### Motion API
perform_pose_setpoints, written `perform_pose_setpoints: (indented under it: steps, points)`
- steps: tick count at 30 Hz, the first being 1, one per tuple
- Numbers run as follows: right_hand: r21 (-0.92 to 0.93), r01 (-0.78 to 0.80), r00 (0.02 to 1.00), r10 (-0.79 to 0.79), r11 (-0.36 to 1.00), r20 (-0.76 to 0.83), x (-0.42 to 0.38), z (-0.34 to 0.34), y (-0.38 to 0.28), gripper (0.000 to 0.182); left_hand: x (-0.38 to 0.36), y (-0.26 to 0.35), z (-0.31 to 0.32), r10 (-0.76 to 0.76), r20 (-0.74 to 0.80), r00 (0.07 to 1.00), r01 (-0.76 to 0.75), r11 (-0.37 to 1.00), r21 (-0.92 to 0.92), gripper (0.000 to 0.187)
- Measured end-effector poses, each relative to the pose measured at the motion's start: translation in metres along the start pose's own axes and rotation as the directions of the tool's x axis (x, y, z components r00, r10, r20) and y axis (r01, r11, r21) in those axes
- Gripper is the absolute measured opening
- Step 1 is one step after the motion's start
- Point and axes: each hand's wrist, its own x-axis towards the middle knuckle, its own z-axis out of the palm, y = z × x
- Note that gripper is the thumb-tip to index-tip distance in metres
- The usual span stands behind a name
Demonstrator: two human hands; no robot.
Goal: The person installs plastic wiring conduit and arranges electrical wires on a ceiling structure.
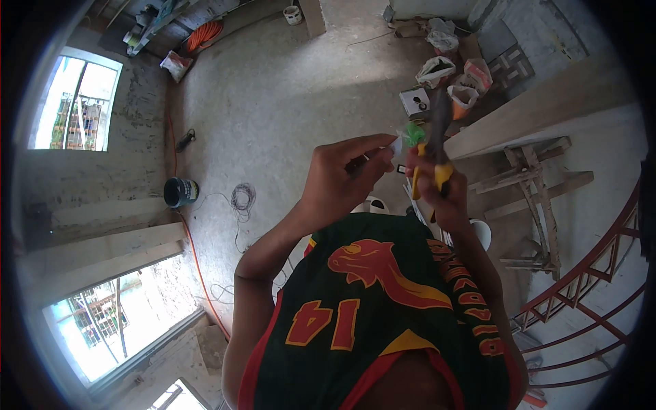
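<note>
My left hand (345,171) is raised in front of my chest, thumb and forefinger pinched on a small whitish piece (396,145). What the piece is, I cannot make out. Just to its right, my right hand (441,195) is wrapped round a pair of pliers (443,172) with yellow and black handles. Their dark jaws point away from me and look blurred. The small piece is close to the pliers but apart from the jaws. A green plastic bag (413,134) shows between the hands, seemingly beyond them.
A dark bucket (180,192), coiled wire (242,198) and an orange cord (196,256) lie on the left of the concrete floor. Bags and a white box (415,101) stand at the far right. Nearer are a wooden sawhorse (533,198) and a curved red metal frame (581,287).
</note>
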Motion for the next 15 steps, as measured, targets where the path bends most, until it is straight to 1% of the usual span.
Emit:
perform_pose_setpoints:
  steps: [1, 2, 4, 5, 7, 10, 11, 13, 14, 15]
  points:
    - [0.096, -0.005, 0.999, 0.009, 0.995, -0.037, 0.004, 0.0, 0.001, 0.027, -0.001, 0.001, 0.001, -0.027, 0.034, 0.999, 0.027, 1.0, 0.005, 0.024]
    - [0.12, -0.025, 0.998, 0.032, 0.992, -0.054, 0.009, 0.0, 0.0, 0.024, -0.001, 0.001, 0.002, -0.054, 0.069, 0.996, 0.053, 0.999, 0.011, 0.023]
    - [0.169, -0.058, 0.994, 0.073, 0.984, -0.084, 0.025, 0.0, -0.009, 0.018, -0.001, 0.0, 0.004, -0.062, 0.101, 0.993, 0.06, 0.998, 0.026, 0.023]
    - [0.153, -0.059, 0.996, 0.069, 0.986, -0.064, 0.031, 0.002, -0.018, 0.017, -0.001, -0.001, 0.005, -0.066, 0.116, 0.991, 0.063, 0.997, 0.034, 0.022]
    - [0.119, -0.058, 0.998, 0.06, 0.991, -0.018, 0.041, 0.004, -0.034, 0.015, -0.001, -0.001, 0.006, -0.005, 0.136, 0.991, -0.003, 0.998, 0.061, 0.022]
    - [0.073, -0.022, 0.997, 0.028, 0.997, -0.075, 0.044, 0.006, -0.024, 0.011, -0.003, -0.004, 0.006, 0.042, 0.117, 0.992, -0.054, 0.994, 0.098, 0.021]
    - [0.075, -0.008, 0.991, 0.018, 0.997, -0.13, 0.046, 0.005, -0.017, 0.011, -0.004, -0.006, 0.006, 0.052, 0.102, 0.993, -0.063, 0.992, 0.111, 0.021]
    - [0.079, 0.021, 0.97, -0.001, 0.997, -0.242, 0.051, -0.003, -0.006, 0.012, -0.006, -0.009, 0.004, 0.014, 0.05, 0.999, -0.018, 0.996, 0.092, 0.023]
    - [-0.101, 0.066, 0.954, -0.092, 0.993, -0.286, 0.054, -0.008, -0.004, 0.013, -0.007, -0.01, 0.002, -0.006, 0.022, 1.0, 0.004, 0.997, 0.082, 0.023]
    - [-0.278, 0.101, 0.931, -0.189, 0.955, -0.311, 0.058, -0.011, -0.008, 0.015, -0.008, -0.008, 0.0, -0.04, 0.008, 0.999, 0.04, 0.998, 0.039, 0.024]
